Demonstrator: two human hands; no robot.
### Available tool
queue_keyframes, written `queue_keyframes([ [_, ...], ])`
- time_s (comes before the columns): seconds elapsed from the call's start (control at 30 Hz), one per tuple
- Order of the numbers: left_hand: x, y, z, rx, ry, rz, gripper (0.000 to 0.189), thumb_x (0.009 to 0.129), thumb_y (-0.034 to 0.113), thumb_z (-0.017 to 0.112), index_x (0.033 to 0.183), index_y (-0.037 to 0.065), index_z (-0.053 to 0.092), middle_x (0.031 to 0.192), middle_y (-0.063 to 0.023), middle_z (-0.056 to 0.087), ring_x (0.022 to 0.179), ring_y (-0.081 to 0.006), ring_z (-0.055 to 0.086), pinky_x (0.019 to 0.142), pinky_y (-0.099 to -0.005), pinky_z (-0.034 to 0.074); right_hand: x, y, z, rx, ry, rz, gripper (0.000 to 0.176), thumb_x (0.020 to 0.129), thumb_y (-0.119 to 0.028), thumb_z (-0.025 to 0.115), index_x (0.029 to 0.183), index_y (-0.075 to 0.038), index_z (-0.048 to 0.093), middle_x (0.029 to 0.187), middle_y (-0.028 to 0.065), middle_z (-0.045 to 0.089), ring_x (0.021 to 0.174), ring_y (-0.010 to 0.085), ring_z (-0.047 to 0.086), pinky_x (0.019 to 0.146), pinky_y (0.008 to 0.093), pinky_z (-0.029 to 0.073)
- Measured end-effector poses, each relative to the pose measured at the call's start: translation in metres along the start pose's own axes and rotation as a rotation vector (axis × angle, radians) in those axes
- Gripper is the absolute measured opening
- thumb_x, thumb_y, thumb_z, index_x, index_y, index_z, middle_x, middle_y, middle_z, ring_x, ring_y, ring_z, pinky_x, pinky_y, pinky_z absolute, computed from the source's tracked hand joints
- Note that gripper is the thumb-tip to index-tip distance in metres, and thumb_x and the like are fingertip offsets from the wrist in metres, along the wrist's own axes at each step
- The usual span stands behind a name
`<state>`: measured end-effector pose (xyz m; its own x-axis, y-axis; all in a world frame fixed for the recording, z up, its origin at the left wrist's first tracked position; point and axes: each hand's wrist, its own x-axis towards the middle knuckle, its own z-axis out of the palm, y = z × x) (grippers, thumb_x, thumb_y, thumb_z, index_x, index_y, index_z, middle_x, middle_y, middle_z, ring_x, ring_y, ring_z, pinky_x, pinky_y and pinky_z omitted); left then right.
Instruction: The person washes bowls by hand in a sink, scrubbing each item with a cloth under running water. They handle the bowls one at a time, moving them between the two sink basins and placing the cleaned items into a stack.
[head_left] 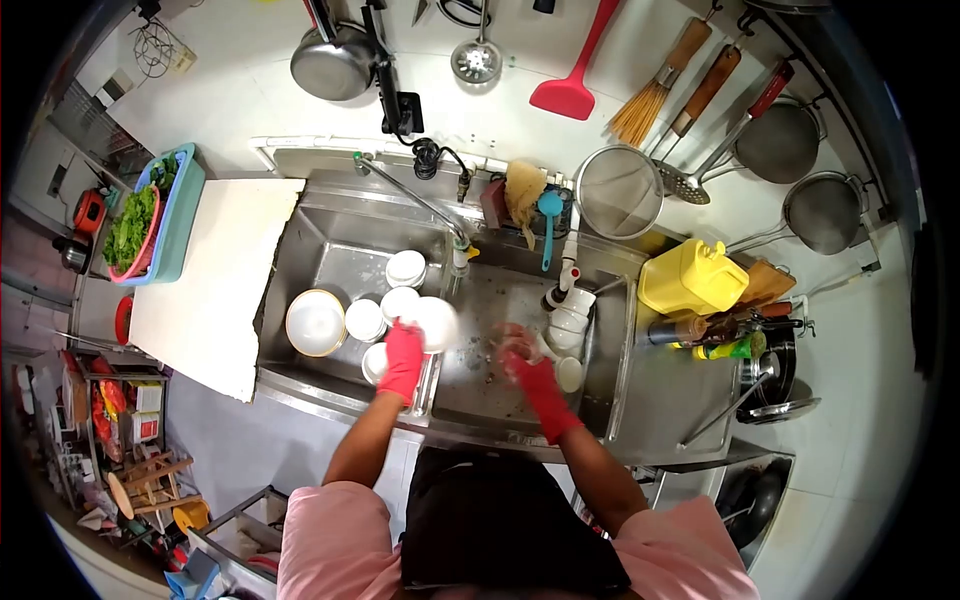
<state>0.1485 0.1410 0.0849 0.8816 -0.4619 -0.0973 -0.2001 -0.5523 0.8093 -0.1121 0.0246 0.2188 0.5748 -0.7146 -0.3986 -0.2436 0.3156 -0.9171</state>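
Note:
My left hand [405, 352], in a red rubber glove, is closed on a white bowl [436, 324] above the divider between the two sink basins. The bowl is smeared by motion. Over the right basin, my right hand [528, 368], also gloved in red, is blurred at the fingers; I cannot make out whether it holds anything. Just right of it, several white bowls [568, 325] lean in a row along the basin's side. In the left basin stand stacked white dishes [366, 320] and a larger rimmed white bowl [316, 323].
A faucet [420, 205] reaches over the divider. Behind the right basin are a blue brush [549, 215] and a cloth [524, 195]. A yellow jug [692, 277] stands right of the sink, a white board [205, 285] lies left. Strainers and ladles hang on the wall.

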Motion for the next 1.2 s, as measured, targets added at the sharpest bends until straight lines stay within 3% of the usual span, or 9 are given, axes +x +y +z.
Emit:
queue_keyframes([
  [0.27,0.072,-0.059,-0.088,-0.607,-0.04,-0.865,0.024,0.089,0.018,0.044,0.103,-0.001,0.05,0.072,-0.0174,0.059,0.05,-0.0287,0.055,0.046,-0.0369,0.048,-0.021,0.054,-0.072,-0.006,0.27,0.388,0.05,0.074,-0.009,0.068,0.119,-0.008,0.046,0.08,0.0053,0.06,0.059,0.0159,0.056,0.049,0.029,0.044],
  [0.43,0.104,-0.114,-0.06,-0.695,-0.088,-0.946,0.027,0.086,0.016,0.05,0.106,-0.003,0.054,0.078,-0.0163,0.061,0.067,-0.0265,0.06,0.052,-0.0337,0.053,-0.04,0.042,-0.072,-0.097,0.423,0.266,0.049,0.074,-0.008,0.067,0.119,-0.005,0.048,0.086,0.0063,0.064,0.068,0.0158,0.058,0.057,0.031,0.047],
  [0.53,0.102,-0.139,-0.068,-0.661,-0.147,-0.759,0.029,0.084,0.013,0.053,0.104,-0.008,0.052,0.081,-0.0144,0.061,0.069,-0.0249,0.06,0.058,-0.0357,0.051,-0.043,0.055,-0.097,-0.194,0.41,0.205,0.03,0.076,-0.009,0.066,0.104,-0.005,0.057,0.08,0.0046,0.064,0.07,0.014,0.058,0.059,0.03,0.047],
  [0.57,0.109,-0.164,-0.075,-0.186,-0.207,-0.384,0.029,0.084,0.013,0.054,0.104,-0.008,0.053,0.081,-0.0159,0.061,0.07,-0.0255,0.06,0.062,-0.0359,0.05,-0.036,0.09,-0.121,-0.26,0.425,0.155,0.023,0.077,-0.009,0.066,0.098,-0.004,0.059,0.077,0.0039,0.064,0.07,0.0133,0.058,0.06,0.0294,0.047],
  [0.63,0.086,-0.058,-0.076,0.042,0.18,-0.313,0.026,0.086,0.013,0.052,0.103,-0.007,0.055,0.088,-0.0193,0.063,0.076,-0.0281,0.06,0.07,-0.0352,0.048,-0.035,0.099,-0.142,-0.48,0.441,0.065,0.008,0.081,-0.01,0.064,0.081,-0.003,0.061,0.069,0.0013,0.061,0.068,0.0116,0.056,0.061,0.0283,0.045],
  [0.73,0.045,0.04,-0.051,-0.151,0.293,0.201,0.023,0.088,0.012,0.049,0.104,-0.004,0.056,0.094,-0.0184,0.063,0.079,-0.0285,0.06,0.074,-0.0364,0.048,-0.042,0.063,-0.147,-0.198,0.44,0.254,0.009,0.082,-0.012,0.062,0.082,-0.004,0.059,0.068,0.0013,0.059,0.066,0.0111,0.054,0.059,0.0296,0.045],
  [0.87,-0.048,0.115,0.035,-0.254,-0.216,0.454,0.026,0.088,0.011,0.051,0.111,0.002,0.058,0.102,-0.0155,0.063,0.093,-0.0291,0.061,0.083,-0.0347,0.047,-0.038,0.087,-0.171,0.085,0.432,0.068,0.009,0.082,-0.012,0.064,0.086,-0.008,0.057,0.076,0.002,0.058,0.068,0.0099,0.054,0.059,0.0278,0.046],
  [1.03,-0.101,0.087,0.186,0.323,-0.586,0.232,0.04,0.082,0.017,0.055,0.119,0.005,0.054,0.116,-0.0186,0.058,0.105,-0.0358,0.056,0.092,-0.0403,0.045,-0.053,0.087,-0.175,0.256,0.459,0.093,0.015,0.081,-0.01,0.067,0.092,-0.007,0.058,0.081,0.0012,0.061,0.07,0.0092,0.057,0.062,0.0249,0.048],
  [1.2,-0.087,0.016,0.295,0.312,-0.497,0.144,0.052,0.08,0.015,0.055,0.129,0.002,0.044,0.127,-0.0235,0.048,0.116,-0.0351,0.049,0.094,-0.0417,0.043,-0.071,0.098,-0.196,0.243,0.44,0.164,0.019,0.084,-0.009,0.064,0.101,-0.003,0.06,0.085,0.0011,0.064,0.072,0.0081,0.059,0.064,0.0235,0.048],
])
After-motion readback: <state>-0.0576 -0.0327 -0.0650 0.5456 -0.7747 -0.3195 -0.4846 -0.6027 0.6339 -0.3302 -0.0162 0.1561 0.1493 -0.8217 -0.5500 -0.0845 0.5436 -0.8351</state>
